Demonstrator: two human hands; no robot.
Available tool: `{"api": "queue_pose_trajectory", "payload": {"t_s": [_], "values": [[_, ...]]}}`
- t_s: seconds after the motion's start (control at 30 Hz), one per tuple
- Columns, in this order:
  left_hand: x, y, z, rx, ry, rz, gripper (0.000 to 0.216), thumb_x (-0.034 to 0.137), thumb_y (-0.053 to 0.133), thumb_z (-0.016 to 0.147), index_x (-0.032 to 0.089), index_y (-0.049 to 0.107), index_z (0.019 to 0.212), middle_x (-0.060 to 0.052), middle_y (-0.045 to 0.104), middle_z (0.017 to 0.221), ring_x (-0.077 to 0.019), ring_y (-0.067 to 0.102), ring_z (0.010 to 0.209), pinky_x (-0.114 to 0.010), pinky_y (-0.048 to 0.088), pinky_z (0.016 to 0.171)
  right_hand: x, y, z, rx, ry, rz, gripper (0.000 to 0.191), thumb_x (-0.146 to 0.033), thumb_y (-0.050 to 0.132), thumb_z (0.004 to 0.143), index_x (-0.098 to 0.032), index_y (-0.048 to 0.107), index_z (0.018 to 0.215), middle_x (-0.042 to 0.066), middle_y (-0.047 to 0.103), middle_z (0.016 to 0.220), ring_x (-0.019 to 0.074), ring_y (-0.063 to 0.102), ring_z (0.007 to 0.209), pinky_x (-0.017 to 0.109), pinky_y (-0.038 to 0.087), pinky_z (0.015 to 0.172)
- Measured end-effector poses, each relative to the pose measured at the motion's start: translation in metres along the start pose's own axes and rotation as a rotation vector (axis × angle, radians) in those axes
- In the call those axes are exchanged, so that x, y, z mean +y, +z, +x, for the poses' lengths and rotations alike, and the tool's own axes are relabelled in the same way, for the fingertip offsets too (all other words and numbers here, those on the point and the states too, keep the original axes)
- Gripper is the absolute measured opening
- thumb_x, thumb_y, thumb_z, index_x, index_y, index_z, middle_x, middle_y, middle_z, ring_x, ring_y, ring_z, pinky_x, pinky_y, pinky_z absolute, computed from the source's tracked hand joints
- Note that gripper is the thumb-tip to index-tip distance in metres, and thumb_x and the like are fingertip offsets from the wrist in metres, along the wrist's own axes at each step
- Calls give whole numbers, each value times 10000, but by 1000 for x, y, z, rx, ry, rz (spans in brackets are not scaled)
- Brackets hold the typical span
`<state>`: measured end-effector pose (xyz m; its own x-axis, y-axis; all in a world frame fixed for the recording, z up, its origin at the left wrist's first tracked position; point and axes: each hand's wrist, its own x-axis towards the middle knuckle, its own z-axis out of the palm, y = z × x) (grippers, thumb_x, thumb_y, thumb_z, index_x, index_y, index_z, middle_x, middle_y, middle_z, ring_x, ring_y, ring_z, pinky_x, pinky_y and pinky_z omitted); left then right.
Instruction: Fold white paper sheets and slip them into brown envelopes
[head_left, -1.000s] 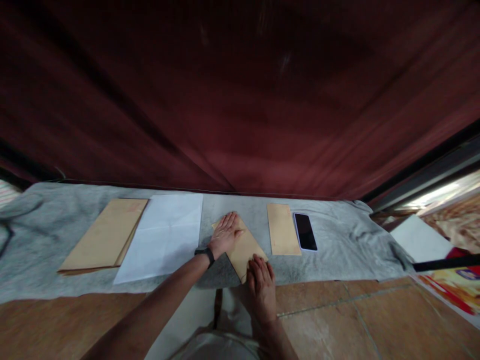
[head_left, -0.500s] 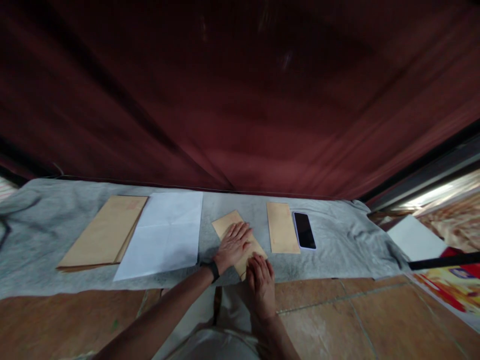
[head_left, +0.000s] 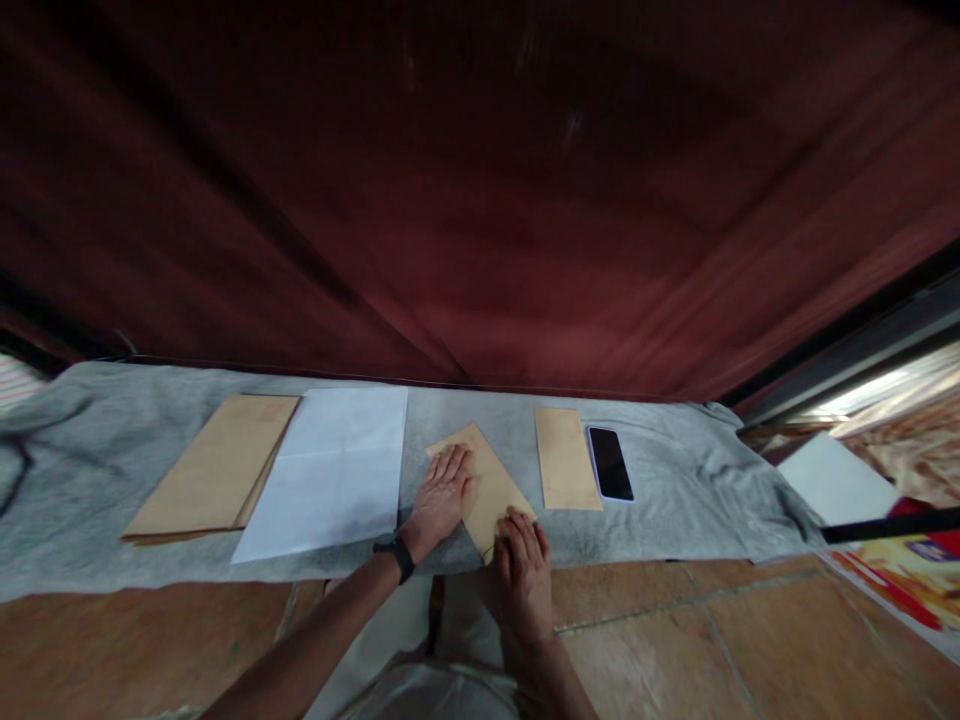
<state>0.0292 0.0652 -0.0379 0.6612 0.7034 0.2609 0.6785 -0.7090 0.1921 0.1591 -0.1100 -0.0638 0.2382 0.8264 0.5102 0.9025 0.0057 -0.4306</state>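
Note:
A brown paper envelope [head_left: 495, 482] lies slanted on the grey cloth in front of me, its near end close to the table's front edge. My left hand [head_left: 442, 492], with a dark band on the wrist, lies flat over the envelope's left side, fingers stretched out and together. On the near right corner rests my right hand [head_left: 523, 565], its fingers slightly bent on top of the paper. The underside of that corner is hidden. To the right lies a second, similar brown envelope [head_left: 568, 460], untouched.
A dark phone [head_left: 610, 464] lies right of the second envelope. On the left are white paper sheets [head_left: 330, 465] and a stack of larger brown envelopes [head_left: 214, 465]. Grey cloth [head_left: 690, 480] covers the table. A dark red curtain [head_left: 480, 220] hangs behind it.
My left hand has slid left across the envelope, from its middle to its left edge, uncovering more paper. My right hand stays on the near corner.

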Motion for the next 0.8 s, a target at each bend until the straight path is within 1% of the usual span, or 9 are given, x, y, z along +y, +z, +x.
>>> {"api": "queue_pose_trajectory", "payload": {"t_s": [0.07,0.13,0.23,0.27,0.33,0.43,0.57,0.73,0.8], "values": [[17,-1,-18,-4,117,-27,496,273,388,1007,178,463,1487,-100,463,1560,-247,373,1472,-491,290,1217,0,0,-1,1,11,7,356,-232,403,1038,-224,537,1368,118,618,1390,235,551,1329,514,391,1137],[35,-1,-40,-8,190,-34,491,241,410,999,191,466,1484,-87,448,1572,-233,358,1480,-469,291,1218,2,0,-2,-1,16,24,379,-240,384,1042,-223,511,1398,125,599,1411,239,538,1341,517,401,1128],[55,-2,-72,6,260,-38,496,275,438,1006,180,449,1493,-96,436,1579,-234,352,1483,-456,313,1207,9,0,-3,-27,-6,67,399,-240,362,1045,-233,495,1422,119,593,1415,239,517,1360,505,419,1111],[59,-3,-80,3,281,-46,498,290,454,1006,180,449,1491,-93,442,1576,-233,354,1482,-449,322,1205,13,0,-3,-39,-7,78,398,-237,360,1046,-236,499,1419,114,596,1410,237,517,1359,493,433,1098],[65,-4,-90,-5,321,-66,466,260,473,1001,186,482,1461,-77,484,1548,-220,383,1467,-428,331,1205,19,0,0,-40,17,93,387,-239,368,1045,-240,509,1406,111,597,1405,237,534,1336,470,469,1057],[65,-4,-94,-22,380,-66,423,153,457,988,192,540,1400,-57,543,1499,-200,445,1427,-397,336,1204,28,2,7,12,72,91,376,-275,391,1044,-232,508,1399,132,584,1399,255,572,1265,464,506,990],[59,-2,-91,-31,446,-5,466,79,410,979,176,516,1423,-54,522,1519,-196,461,1413,-372,343,1191,36,5,16,69,114,47,394,-337,443,1027,-190,509,1386,168,597,1316,295,571,1191,492,507,945],[57,-2,-96,-31,416,52,453,82,378,992,176,532,1408,-60,541,1501,-200,488,1385,-383,341,1176,43,6,22,44,164,-12,310,-394,494,997,-173,619,1176,152,633,1104,297,578,1033,464,498,880],[58,-3,-99,-48,396,55,448,93,380,998,184,532,1410,-60,547,1494,-199,494,1375,-386,338,1171,46,5,23,19,186,-25,332,-417,485,991,-160,619,1153,142,633,1031,290,575,963,450,495,848]]}}
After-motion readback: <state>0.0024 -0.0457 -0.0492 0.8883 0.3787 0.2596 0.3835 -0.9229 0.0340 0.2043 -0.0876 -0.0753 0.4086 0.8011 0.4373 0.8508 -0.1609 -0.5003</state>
